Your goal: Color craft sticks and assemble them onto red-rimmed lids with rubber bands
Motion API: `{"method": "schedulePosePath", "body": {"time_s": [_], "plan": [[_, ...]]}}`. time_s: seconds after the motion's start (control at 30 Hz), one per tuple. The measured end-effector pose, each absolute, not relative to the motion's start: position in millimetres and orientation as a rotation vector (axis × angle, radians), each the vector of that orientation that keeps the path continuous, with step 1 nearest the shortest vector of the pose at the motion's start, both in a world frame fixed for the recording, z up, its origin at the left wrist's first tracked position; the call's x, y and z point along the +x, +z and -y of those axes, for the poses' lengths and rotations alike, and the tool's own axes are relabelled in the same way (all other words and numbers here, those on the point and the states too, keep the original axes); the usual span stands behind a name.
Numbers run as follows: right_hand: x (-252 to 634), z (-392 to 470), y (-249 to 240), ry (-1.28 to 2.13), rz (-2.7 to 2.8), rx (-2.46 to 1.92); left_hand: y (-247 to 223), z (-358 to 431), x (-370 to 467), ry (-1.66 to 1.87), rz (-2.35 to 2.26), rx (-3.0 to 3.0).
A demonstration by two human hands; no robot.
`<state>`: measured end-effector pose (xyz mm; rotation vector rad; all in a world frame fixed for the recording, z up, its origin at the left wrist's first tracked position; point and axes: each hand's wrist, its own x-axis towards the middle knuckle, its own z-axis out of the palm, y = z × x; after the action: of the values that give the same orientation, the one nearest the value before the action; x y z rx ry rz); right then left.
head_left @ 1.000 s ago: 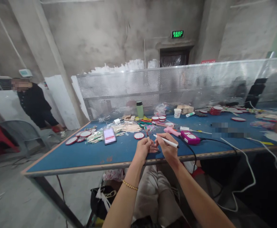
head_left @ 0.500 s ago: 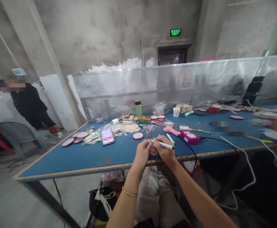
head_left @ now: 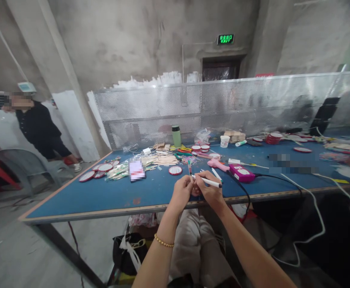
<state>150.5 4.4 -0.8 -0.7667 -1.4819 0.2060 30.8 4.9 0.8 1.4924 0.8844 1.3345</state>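
My right hand (head_left: 211, 193) is closed around a white marker pen (head_left: 212, 182) with a dark end, its tip pointing left toward my other hand. My left hand (head_left: 181, 192) pinches a thin stick (head_left: 190, 167) with reddish and dark colouring on its upper part. Both hands meet above the table's front edge, and the pen tip is close to the stick; whether they touch I cannot tell. Just beyond my left hand lies a round red-rimmed disc (head_left: 175, 170). Right of my hands are a pink hand-held tool (head_left: 218, 164) and a purple box (head_left: 241, 173) with a cable.
On the blue table (head_left: 85, 202) lie pale wooden sticks (head_left: 164, 159), a bundle in clear wrap (head_left: 117, 172) and several red-rimmed discs (head_left: 87, 176). A green bottle (head_left: 176, 137) and paper cup (head_left: 224, 141) stand near the perforated screen (head_left: 151, 104). A person (head_left: 39, 124) stands far left.
The camera view has shifted slightly, moving the scene a little to the right. My hands keep nearly the same pose, with the pen and stick still held.
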Motion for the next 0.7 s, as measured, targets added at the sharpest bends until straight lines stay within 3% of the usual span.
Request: {"method": "schedulePosePath", "body": {"time_s": [0.7], "plan": [[150.4, -5.8, -2.2, 0.174, 1.5, -0.742, -0.3, -5.5, 28.7, 1.335, -0.967, 1.612]]}}
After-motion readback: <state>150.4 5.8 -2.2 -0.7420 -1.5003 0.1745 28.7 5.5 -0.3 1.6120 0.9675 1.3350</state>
